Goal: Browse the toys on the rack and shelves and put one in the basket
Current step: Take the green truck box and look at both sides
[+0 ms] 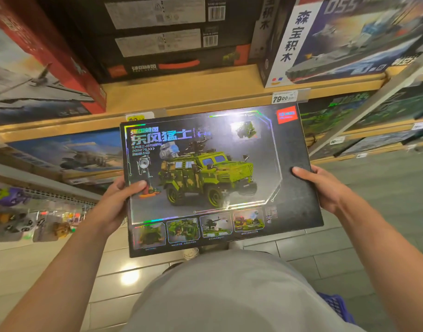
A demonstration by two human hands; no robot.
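I hold a large flat dark toy box [289, 188] with a green camouflage military truck pictured on its front, face up in front of my chest. My left hand [114, 204] grips its left edge, thumb on the front. My right hand [325, 188] grips its right edge the same way. A corner of the blue basket [337, 305] shows low on the right, behind my body and mostly hidden.
A wooden shelf [181, 92] just behind the box carries stacked black boxes [162, 39], a red box [61, 56] and a white-edged warship box [349, 39], with a price tag [283, 98]. Small hanging toys [25, 212] fill a rack at left. Tiled floor [325, 255] lies below.
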